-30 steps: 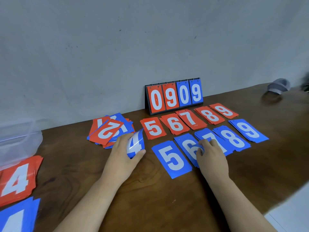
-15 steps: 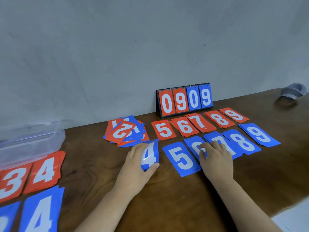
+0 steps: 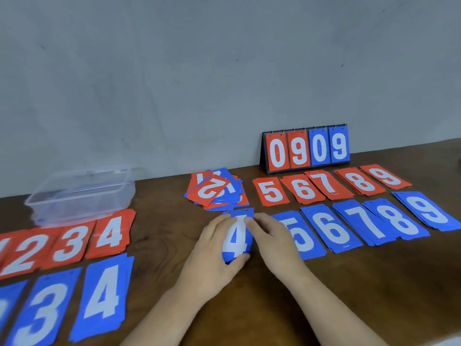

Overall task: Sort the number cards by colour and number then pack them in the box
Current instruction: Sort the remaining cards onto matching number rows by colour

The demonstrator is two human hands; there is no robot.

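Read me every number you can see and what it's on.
"0909": scoreboard
"5", "6", "7", "8", "9": right red piles
"5", "6", "7", "8", "9": right blue piles
"2", "3", "4": left red piles
"3", "4": left blue piles
"4": blue card in left hand
"2": red card on mixed pile
Left-edge piles: cut off, unreadable.

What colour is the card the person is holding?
The number 4 card is blue with a white numeral, seen best in the head view.
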